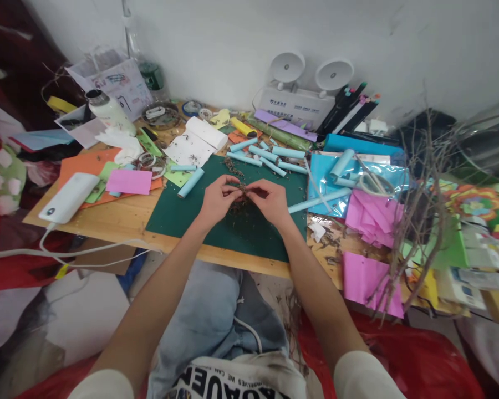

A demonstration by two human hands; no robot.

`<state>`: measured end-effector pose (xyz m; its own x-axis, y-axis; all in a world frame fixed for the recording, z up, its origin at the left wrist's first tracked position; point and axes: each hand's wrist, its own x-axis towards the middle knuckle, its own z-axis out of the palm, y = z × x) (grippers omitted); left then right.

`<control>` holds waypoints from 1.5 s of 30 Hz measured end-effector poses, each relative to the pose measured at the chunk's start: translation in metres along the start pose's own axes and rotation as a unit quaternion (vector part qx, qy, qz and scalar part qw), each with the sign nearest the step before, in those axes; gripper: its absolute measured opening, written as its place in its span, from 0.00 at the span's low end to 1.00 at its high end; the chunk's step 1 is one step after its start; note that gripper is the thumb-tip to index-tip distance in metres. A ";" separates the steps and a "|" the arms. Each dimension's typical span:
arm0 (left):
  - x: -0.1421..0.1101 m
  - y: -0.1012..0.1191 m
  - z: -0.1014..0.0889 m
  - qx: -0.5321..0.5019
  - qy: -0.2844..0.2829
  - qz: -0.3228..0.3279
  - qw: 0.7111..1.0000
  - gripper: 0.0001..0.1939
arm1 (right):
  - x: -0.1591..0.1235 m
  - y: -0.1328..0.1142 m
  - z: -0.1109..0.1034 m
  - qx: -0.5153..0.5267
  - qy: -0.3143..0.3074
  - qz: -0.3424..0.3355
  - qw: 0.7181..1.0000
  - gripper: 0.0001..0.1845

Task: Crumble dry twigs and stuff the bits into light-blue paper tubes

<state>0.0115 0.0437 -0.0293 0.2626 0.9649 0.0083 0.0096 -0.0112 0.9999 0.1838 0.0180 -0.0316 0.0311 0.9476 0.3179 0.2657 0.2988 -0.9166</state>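
Note:
Over a dark green mat [178, 213], my left hand [219, 198] and my right hand [269, 199] meet with their fingertips nearly touching. Both pinch a small brown clump of dried plant bits [242, 190] between thumb and fingers. Beneath them on the mat is a loose pile of the same dry brown scraps [239, 208], partly covered by the hands. Several light blue paper tubes [244, 159] lie just behind the hands. One more blue tube [191, 183] rests at the mat's left, and a long one [320, 200] reaches in from the right.
At left are a white power bank [69, 198] with a cable, pink paper [128, 182] and a bottle [110, 111]. To the right, scissors [374, 180] lie on a blue packet [322, 185], near upright bare branches [419, 221]. A white twin-lamp device [297, 105] stands against the wall.

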 end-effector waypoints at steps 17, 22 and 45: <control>-0.001 -0.002 -0.001 -0.006 0.039 0.009 0.999 0.09 | 0.000 -0.004 -0.004 -0.051 0.038 -0.029 0.998 0.06; 0.000 -0.004 0.001 -0.017 0.049 0.012 0.999 0.09 | -0.001 -0.005 -0.001 -0.008 -0.007 -0.018 1.000 0.12; -0.004 -0.002 -0.021 0.359 0.055 0.132 0.922 0.13 | 0.001 0.008 -0.026 -0.304 -0.096 -0.020 0.948 0.05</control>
<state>-0.0100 0.0453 -0.0306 0.2487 0.9237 0.2913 0.6065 -0.3830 0.6968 0.2104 0.0181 -0.0320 -0.1522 0.9573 0.2459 0.7709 0.2707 -0.5765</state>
